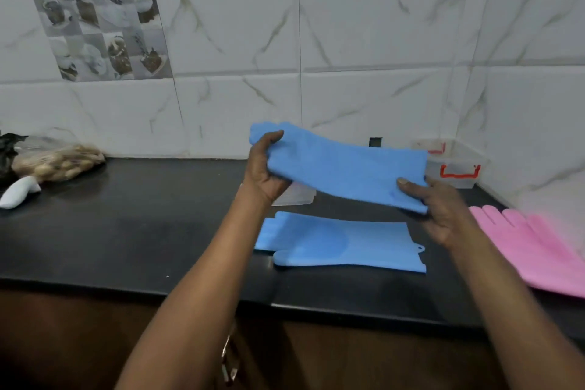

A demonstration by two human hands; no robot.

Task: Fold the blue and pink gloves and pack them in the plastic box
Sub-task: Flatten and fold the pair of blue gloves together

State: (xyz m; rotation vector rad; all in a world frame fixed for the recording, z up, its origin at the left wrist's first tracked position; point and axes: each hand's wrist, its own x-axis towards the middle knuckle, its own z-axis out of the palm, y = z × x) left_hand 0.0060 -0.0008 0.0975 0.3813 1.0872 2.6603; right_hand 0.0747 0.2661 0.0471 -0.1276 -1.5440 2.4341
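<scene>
I hold one blue glove [342, 165] stretched out in the air above the black counter [126, 231]. My left hand [264, 168] grips its finger end, and my right hand [440, 206] pinches its cuff end. A second blue glove [342, 242] lies flat on the counter right below, fingers pointing left. A pink glove [535, 250] lies at the counter's right side, partly cut off by the frame. The clear plastic box [456, 165] with red latches stands in the back right corner, partly hidden behind the held glove.
A clear lid [299, 196] lies on the counter behind my left wrist. A bag of peanuts [57, 160] and a small white pouch [19, 191] sit at the far left. Tiled walls close the back and the right.
</scene>
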